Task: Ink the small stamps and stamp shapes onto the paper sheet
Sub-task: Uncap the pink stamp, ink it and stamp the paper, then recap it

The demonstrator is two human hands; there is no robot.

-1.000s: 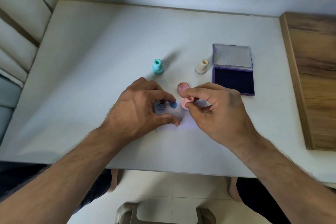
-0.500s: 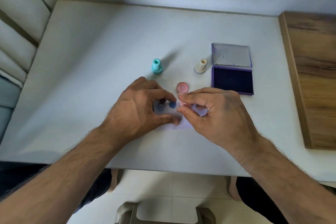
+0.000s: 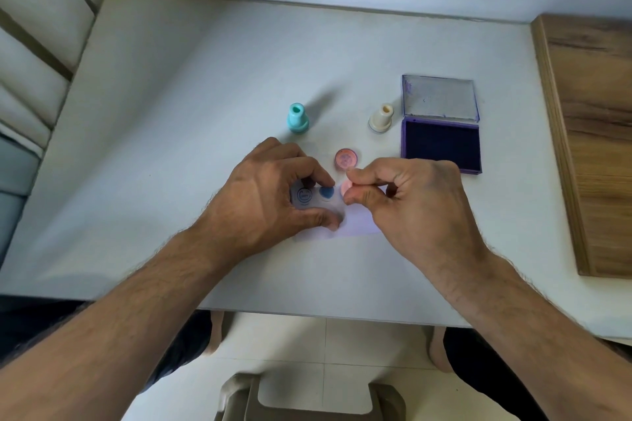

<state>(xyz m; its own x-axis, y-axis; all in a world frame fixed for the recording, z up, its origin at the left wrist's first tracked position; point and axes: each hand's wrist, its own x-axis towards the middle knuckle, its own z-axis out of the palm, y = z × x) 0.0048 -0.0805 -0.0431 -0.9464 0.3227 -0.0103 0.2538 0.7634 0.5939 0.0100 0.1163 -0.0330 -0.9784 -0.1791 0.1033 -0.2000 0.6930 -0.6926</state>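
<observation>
A small white paper sheet (image 3: 355, 227) lies near the table's front edge with two blue stamped shapes (image 3: 314, 195) on its left part. My left hand (image 3: 273, 195) presses the sheet flat, thumb and fingers spread around the prints. My right hand (image 3: 407, 202) pinches a small pink stamp (image 3: 346, 187) just right of the prints, low over the sheet. A pink cap (image 3: 346, 158) lies behind it. A teal stamp (image 3: 298, 118) and a cream stamp (image 3: 382, 119) stand upright further back. The open purple ink pad (image 3: 442, 146) sits to the right.
The ink pad's clear lid (image 3: 439, 97) lies flat behind the pad. A wooden board (image 3: 591, 133) runs along the right edge of the white table (image 3: 171, 113). A stool (image 3: 311, 396) shows below the table's front edge.
My right hand has rolled the pink stamp downward between the fingertips and brought it closer to the sheet. My left hand has stayed on the paper.
</observation>
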